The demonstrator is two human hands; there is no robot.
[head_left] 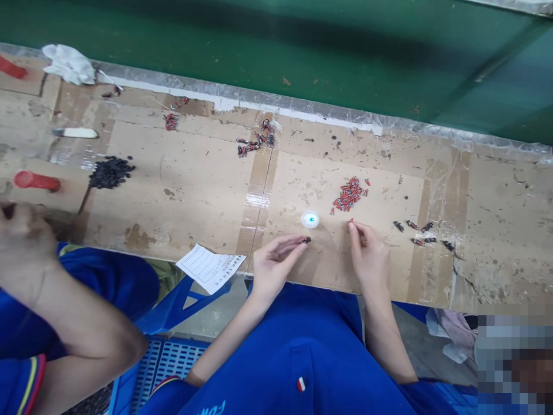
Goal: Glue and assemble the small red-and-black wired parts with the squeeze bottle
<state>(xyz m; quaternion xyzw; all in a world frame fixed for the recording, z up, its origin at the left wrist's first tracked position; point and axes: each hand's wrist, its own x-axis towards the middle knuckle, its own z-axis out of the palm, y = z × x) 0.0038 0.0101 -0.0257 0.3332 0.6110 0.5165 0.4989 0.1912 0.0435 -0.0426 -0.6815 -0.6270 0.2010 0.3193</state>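
Note:
My left hand (pixel 273 265) rests at the near edge of the cardboard-covered bench (pixel 181 190), its fingertips pinched on a small black part (pixel 306 240). My right hand (pixel 370 253) sits just to the right, its fingertips pinched on a tiny red part (pixel 349 222). A pile of small red parts (pixel 349 194) lies just beyond my right hand. Between the hands and a little farther out stands a small round white cap (pixel 310 219) with a blue-green centre. A few finished black-and-red pieces (pixel 421 232) lie to the right.
A co-worker's arm and hand (pixel 26 248) in a blue sleeve work at the left. A heap of black parts (pixel 110 172), red handles (pixel 37 181), a white cloth (pixel 69 63) and more red-black pieces (pixel 256 141) lie farther off. A paper slip (pixel 210 267) overhangs the edge.

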